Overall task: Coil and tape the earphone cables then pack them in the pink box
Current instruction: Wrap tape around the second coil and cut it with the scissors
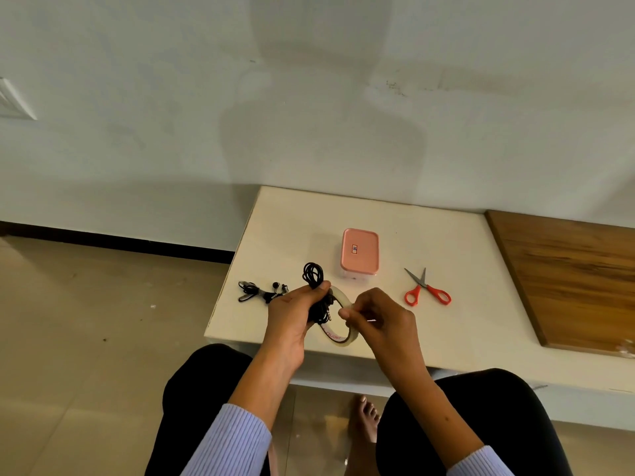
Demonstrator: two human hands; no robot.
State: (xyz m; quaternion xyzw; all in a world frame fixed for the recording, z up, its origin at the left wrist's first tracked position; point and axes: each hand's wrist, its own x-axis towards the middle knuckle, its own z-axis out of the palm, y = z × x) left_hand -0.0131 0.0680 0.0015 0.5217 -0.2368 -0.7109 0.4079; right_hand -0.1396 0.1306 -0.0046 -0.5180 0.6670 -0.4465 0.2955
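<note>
A seated person works at the near left corner of a low cream worktop (446,235) set against a pale, scuffed wall (309,97). The left hand (292,314) is curled round a coiled black cable (313,274), its loops rising above the thumb, and seems to steady a clear tape roll (338,333) held just above the near edge. The right hand (381,317) pinches the roll's rim, fingertips tight together. A second cable (256,293), bundled with its earbuds showing, lies by the left edge. The pink box (359,251), lid on, stands mid-worktop toward the back, and red-handled scissors (427,289) lie to its right, blades apart. A wooden board (567,280) covers the worktop's right end. Beige floor tiles (86,321) meet a dark skirting (120,240) at the wall; a bare foot (365,417) rests below.
</note>
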